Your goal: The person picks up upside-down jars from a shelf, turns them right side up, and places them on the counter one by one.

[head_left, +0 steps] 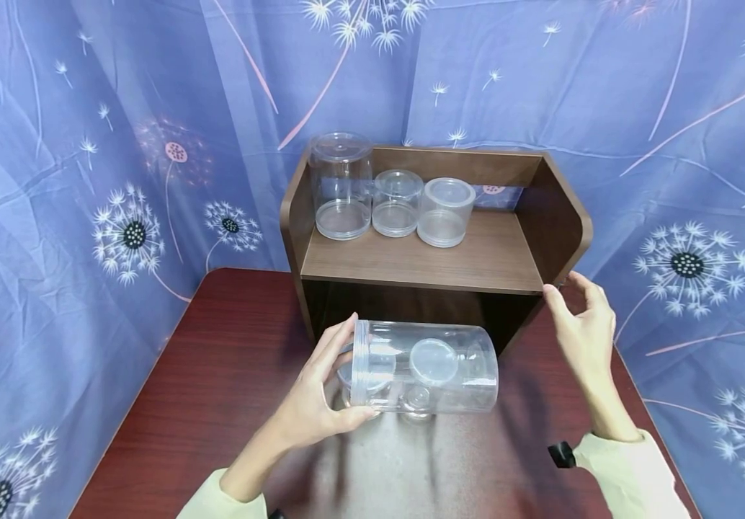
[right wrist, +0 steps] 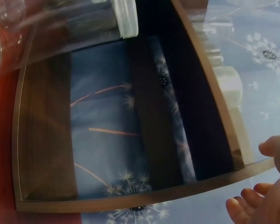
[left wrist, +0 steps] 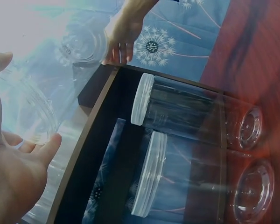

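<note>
My left hand (head_left: 317,393) grips a large clear jar (head_left: 476,386) round its lid end, thumb below and fingers above. The jar lies on its side in the air in front of the shelf. Through its wall show two lidded clear jars standing on the table; in the left wrist view their ribbed lids (left wrist: 151,175) are plain. At the shelf's right side, my right hand (head_left: 585,324) pinches the edge of the side panel (head_left: 567,216). Its thumb touches the front corner and its fingers are on the outer side, as the right wrist view also shows.
The brown two-tier shelf (head_left: 502,259) stands at the back of the red-brown table (head_left: 217,375). On its upper board are a tall clear jar (head_left: 342,184) and two shorter ones (head_left: 397,205), side by side at the left and middle. A blue dandelion-print curtain (head_left: 152,108) hangs around.
</note>
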`<state>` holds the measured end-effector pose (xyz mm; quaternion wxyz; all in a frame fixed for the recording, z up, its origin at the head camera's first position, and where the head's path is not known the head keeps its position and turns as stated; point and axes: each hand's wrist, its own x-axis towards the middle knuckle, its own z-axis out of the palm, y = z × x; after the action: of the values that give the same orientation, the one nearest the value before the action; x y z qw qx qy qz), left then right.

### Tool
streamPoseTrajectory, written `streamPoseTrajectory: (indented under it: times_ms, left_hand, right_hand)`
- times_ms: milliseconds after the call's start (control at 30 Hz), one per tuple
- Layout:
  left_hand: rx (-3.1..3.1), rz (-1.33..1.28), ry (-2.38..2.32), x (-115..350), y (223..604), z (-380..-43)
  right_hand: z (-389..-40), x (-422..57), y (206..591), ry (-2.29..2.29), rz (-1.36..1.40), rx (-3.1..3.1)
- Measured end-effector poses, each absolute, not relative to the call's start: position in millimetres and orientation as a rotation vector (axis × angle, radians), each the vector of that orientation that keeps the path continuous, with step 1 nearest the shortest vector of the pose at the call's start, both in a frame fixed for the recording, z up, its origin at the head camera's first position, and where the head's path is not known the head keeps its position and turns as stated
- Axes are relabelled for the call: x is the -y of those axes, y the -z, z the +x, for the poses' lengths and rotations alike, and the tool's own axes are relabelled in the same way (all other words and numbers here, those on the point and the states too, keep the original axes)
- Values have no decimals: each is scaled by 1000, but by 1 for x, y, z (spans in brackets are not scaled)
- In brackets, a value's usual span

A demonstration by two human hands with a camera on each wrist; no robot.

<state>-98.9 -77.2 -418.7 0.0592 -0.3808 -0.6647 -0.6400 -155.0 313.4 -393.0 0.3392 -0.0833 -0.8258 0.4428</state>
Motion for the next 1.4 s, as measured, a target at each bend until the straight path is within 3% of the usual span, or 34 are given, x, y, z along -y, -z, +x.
streamPoseTrajectory:
  times_ms: [467,1033,1400]
  left_hand:
    - [2101,-1200,1755,99,408,-92]
    - [2285,-1090,1544,111,405,-86]
    - [2211,-1180,1529,106,409,-86]
  right_hand:
    - [-180,-313,396,-1074,-184,2173]
    - [-187,-312,399,-1056,-195,2163]
    - [-187,-311,400,-1049,-165,2138]
